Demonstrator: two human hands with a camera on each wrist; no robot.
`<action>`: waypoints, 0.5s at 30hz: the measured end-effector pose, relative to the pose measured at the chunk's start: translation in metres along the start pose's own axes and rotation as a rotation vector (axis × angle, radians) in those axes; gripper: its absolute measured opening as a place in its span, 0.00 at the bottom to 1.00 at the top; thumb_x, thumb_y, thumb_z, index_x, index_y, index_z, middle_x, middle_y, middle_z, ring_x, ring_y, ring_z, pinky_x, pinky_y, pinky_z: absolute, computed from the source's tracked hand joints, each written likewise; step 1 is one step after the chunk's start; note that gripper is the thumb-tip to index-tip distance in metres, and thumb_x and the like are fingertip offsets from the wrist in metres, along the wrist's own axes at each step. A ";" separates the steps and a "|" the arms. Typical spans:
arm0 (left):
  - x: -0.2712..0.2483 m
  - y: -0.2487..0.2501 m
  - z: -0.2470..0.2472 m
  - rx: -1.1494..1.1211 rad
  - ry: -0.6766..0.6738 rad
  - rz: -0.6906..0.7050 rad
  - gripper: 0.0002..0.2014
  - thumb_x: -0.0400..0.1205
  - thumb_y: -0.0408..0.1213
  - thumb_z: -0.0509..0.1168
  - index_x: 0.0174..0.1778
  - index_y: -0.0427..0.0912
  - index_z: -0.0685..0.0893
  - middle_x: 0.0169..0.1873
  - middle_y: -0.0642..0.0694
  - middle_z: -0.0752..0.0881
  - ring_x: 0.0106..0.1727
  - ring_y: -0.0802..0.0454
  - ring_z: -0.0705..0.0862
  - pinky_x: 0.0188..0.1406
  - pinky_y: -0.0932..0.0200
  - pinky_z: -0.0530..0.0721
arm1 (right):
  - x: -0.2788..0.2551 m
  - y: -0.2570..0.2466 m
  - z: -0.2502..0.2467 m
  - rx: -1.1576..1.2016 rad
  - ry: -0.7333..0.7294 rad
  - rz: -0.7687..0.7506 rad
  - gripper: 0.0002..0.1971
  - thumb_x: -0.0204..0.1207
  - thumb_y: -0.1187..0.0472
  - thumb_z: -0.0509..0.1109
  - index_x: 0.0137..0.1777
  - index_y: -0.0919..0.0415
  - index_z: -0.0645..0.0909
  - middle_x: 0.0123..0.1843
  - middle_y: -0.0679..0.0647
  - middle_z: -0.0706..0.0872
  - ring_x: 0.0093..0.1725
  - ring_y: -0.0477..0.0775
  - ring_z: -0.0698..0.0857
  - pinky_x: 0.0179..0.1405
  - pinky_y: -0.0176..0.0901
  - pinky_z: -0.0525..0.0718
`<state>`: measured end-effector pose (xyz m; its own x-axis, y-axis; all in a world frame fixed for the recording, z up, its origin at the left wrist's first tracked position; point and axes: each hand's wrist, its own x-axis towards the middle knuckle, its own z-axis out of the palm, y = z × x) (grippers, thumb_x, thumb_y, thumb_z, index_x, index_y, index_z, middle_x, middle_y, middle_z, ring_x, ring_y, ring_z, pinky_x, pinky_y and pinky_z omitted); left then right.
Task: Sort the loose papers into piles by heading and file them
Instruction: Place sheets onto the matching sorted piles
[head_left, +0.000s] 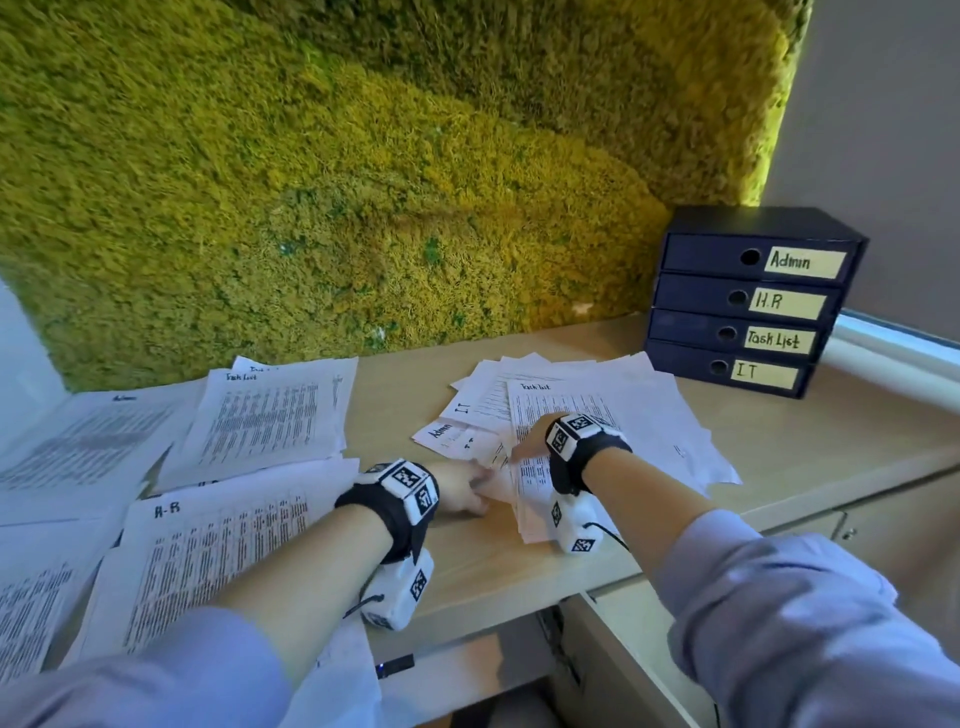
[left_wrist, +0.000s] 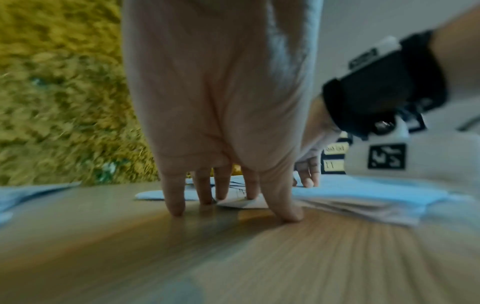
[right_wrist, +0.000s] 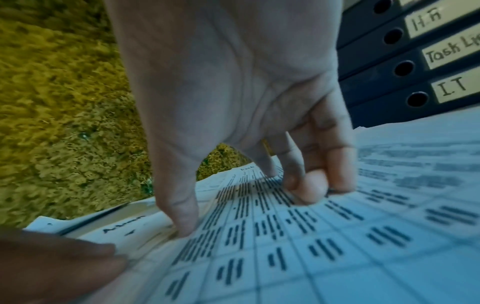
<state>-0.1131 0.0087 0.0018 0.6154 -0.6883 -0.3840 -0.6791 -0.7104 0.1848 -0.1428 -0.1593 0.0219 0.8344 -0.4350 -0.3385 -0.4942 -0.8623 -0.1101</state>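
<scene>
A loose heap of papers (head_left: 639, 415) lies mid-desk, its top sheet headed "Task List" (right_wrist: 311, 236); sheets headed "Admin" (head_left: 441, 432) and "IT" (head_left: 462, 409) stick out beneath. My right hand (head_left: 519, 449) (right_wrist: 246, 205) holds that top sheet: the thumb hooks its left edge and the curled fingers (right_wrist: 311, 185) press on top. My left hand (head_left: 467, 493) (left_wrist: 233, 205) is beside it, straight fingers touching the desk and the heap's near corner. Sorted piles lie at left: "Task List" (head_left: 265, 415) and "H-R" (head_left: 208, 561).
A dark blue file box (head_left: 743, 301) with drawers labelled Admin, H.R, Task List and IT stands at the back right of the wooden desk (head_left: 493, 566). More printed sheets (head_left: 78, 447) cover the far left. A moss wall (head_left: 337, 182) rises behind.
</scene>
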 end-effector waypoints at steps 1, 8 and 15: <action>0.003 0.002 0.001 0.021 0.012 0.015 0.32 0.82 0.44 0.67 0.81 0.43 0.64 0.78 0.43 0.69 0.75 0.44 0.71 0.73 0.53 0.70 | 0.006 0.001 0.000 0.011 -0.007 0.003 0.30 0.71 0.37 0.72 0.63 0.59 0.83 0.52 0.58 0.88 0.44 0.57 0.87 0.41 0.42 0.83; 0.002 -0.011 0.005 0.103 -0.043 0.091 0.36 0.84 0.49 0.62 0.85 0.50 0.52 0.84 0.41 0.51 0.83 0.43 0.57 0.80 0.53 0.58 | 0.047 -0.014 0.012 -0.073 0.026 -0.017 0.20 0.60 0.45 0.82 0.49 0.54 0.88 0.32 0.52 0.86 0.36 0.53 0.87 0.44 0.54 0.89; -0.005 -0.028 0.009 0.091 -0.058 0.126 0.36 0.84 0.52 0.61 0.84 0.55 0.50 0.84 0.43 0.47 0.84 0.46 0.51 0.80 0.54 0.52 | -0.026 -0.028 -0.003 -0.164 0.038 -0.104 0.12 0.66 0.66 0.80 0.38 0.63 0.77 0.34 0.56 0.76 0.50 0.63 0.83 0.42 0.58 0.83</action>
<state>-0.1008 0.0333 -0.0100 0.5012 -0.7594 -0.4150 -0.7845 -0.6011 0.1526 -0.1500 -0.1250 0.0360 0.8892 -0.3477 -0.2974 -0.3608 -0.9326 0.0116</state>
